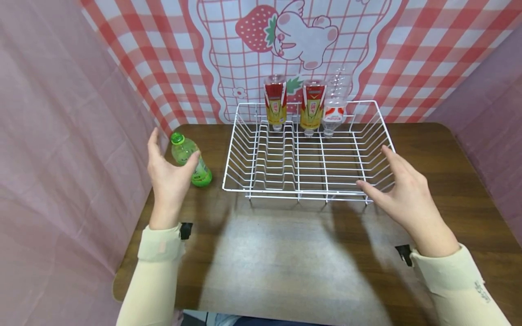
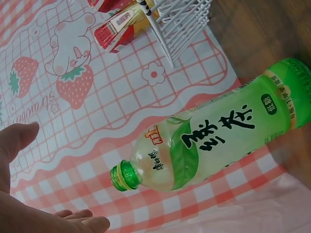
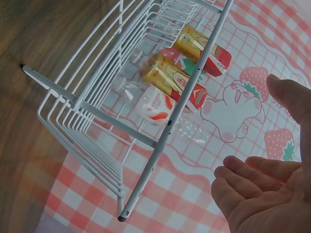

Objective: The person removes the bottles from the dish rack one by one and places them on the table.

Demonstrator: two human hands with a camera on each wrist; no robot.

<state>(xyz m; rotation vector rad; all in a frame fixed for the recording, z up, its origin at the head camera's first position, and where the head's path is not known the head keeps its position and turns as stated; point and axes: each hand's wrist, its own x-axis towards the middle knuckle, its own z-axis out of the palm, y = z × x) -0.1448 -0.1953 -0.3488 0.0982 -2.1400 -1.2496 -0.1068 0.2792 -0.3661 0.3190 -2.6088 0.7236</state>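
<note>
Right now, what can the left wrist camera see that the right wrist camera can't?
Only the left wrist view shows the green bottle and the left grip.

Only the right wrist view shows the clear bottle with the red-and-white label, and the right grip.

Both show the white rack, though the left wrist view catches just a corner of it. Both also show at least one red-and-yellow bottle, the checked cloth with strawberries on it, and some of the brown table.

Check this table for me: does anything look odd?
Yes: three bottles at the back of the white rack stand neck-down, the reverse of how bottles usually sit. The green bottle stands upright outside it.
</note>
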